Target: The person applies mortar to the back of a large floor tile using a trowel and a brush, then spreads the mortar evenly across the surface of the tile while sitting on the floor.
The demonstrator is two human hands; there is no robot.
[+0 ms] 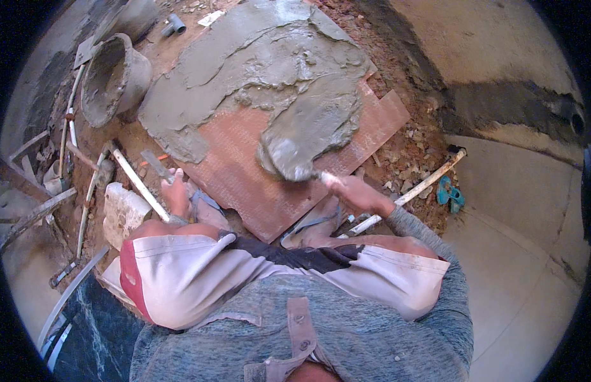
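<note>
Wet grey mortar (244, 67) covers the far part of a reddish-brown ribbed board (235, 143) lying between my feet. My right hand (356, 193) is closed round the handle of a trowel (300, 170), whose mortar-coated blade rests at the near edge of the mortar. Much of that blade is hidden under the mortar. Left of the board, my left hand (175, 193) grips a narrow flat-bladed tool (156, 164), its grey blade pointing up and away from me. This hand stays apart from the mortar.
A mortar-crusted bucket (142, 79) lies tipped at the far left, near a grey pipe fitting (174, 25). White pipes (139, 184) run along the left, with another pipe (429, 180) at the right. A pale block (124, 213) sits by my left leg; teal sandals (449, 195) lie right.
</note>
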